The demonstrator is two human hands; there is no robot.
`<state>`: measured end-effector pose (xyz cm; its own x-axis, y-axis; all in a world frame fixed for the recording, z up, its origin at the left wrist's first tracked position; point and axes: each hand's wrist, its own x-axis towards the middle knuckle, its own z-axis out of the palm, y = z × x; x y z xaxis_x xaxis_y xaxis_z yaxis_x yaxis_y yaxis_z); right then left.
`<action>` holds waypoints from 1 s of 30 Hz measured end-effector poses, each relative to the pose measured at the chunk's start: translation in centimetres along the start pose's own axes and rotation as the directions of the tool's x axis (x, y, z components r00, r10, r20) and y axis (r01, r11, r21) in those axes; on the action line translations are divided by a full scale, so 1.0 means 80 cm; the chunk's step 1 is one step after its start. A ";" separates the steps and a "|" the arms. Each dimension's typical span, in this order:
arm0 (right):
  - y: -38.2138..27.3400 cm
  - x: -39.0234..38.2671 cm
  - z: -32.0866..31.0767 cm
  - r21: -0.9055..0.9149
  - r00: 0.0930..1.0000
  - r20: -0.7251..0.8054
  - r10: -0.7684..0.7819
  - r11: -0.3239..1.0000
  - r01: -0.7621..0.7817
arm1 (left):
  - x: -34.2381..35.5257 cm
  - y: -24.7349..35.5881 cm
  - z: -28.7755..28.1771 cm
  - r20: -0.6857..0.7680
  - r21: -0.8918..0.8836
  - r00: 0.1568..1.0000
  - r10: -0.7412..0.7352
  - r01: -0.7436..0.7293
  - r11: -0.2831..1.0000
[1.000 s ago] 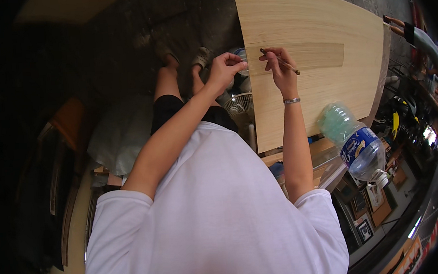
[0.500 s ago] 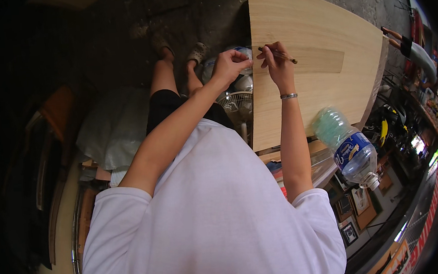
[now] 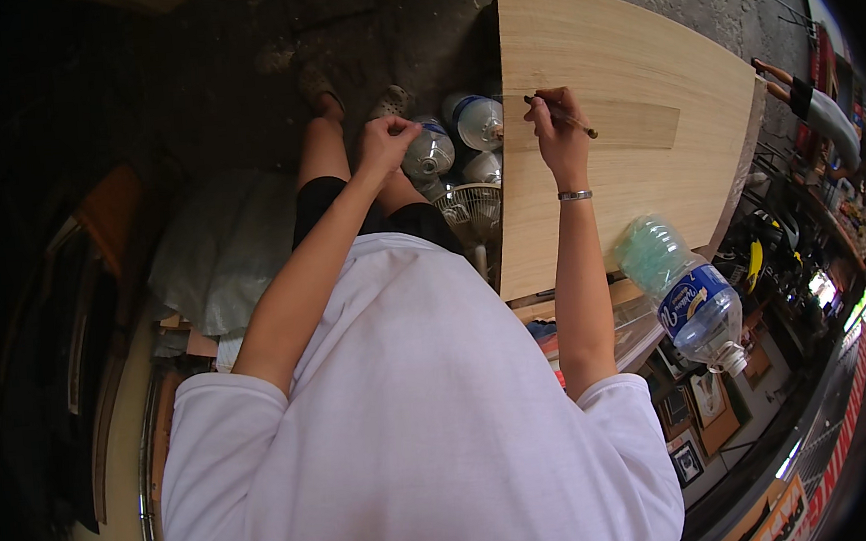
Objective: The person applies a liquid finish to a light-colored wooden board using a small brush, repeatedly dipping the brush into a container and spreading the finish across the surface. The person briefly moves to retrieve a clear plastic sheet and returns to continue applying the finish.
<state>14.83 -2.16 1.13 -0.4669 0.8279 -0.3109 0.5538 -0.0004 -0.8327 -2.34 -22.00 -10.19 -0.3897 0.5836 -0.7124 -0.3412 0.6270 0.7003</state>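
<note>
My right hand grips a thin dark pen-like stick with a brassy end, over the left edge of a pale wooden sheet. A slightly darker rectangular strip shows on the sheet. My left hand is pinched closed left of the sheet, over my legs; whatever its fingertips hold is too small to make out. Several large plastic bottles lie below, between my legs and the sheet. A big clear bottle with a blue label lies at the sheet's near right corner.
A white fan guard is beside my legs. A grey plastic sheet lies at left. At right another person is beyond the sheet, near dark clutter with yellow parts. Framed pictures sit lower right.
My left hand has pulled away from the sheet's edge to the left, uncovering more bottles beneath. My right hand stays near the edge with the stick, shifted only slightly.
</note>
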 end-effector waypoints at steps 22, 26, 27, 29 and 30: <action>0.009 0.011 0.012 -0.192 0.977 0.092 -0.194 0.959 0.208 | -0.019 0.088 0.104 0.157 -0.362 0.983 0.094 -0.031 0.932; -0.002 0.013 0.010 -0.215 0.969 0.125 -0.212 0.948 0.235 | -0.014 0.084 0.112 0.152 -0.380 0.985 0.079 -0.016 0.925; -0.005 0.012 0.010 -0.211 0.968 0.133 -0.212 0.948 0.236 | -0.013 0.083 0.113 0.152 -0.372 0.987 0.060 0.001 0.928; -0.010 0.012 0.011 -0.195 0.960 0.166 -0.226 0.946 0.257 | -0.011 0.082 0.114 0.136 -0.347 0.987 0.081 -0.029 0.938; -0.011 0.013 0.011 -0.184 0.955 0.182 -0.233 0.946 0.266 | -0.010 0.081 0.115 0.130 -0.334 0.988 0.087 -0.039 0.942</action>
<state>13.28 -1.82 1.15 -0.7006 0.6889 -0.1862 0.5269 0.3234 -0.7860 3.60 -13.68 -5.48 -0.3031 0.6978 -0.6490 -0.5917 0.3960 0.7022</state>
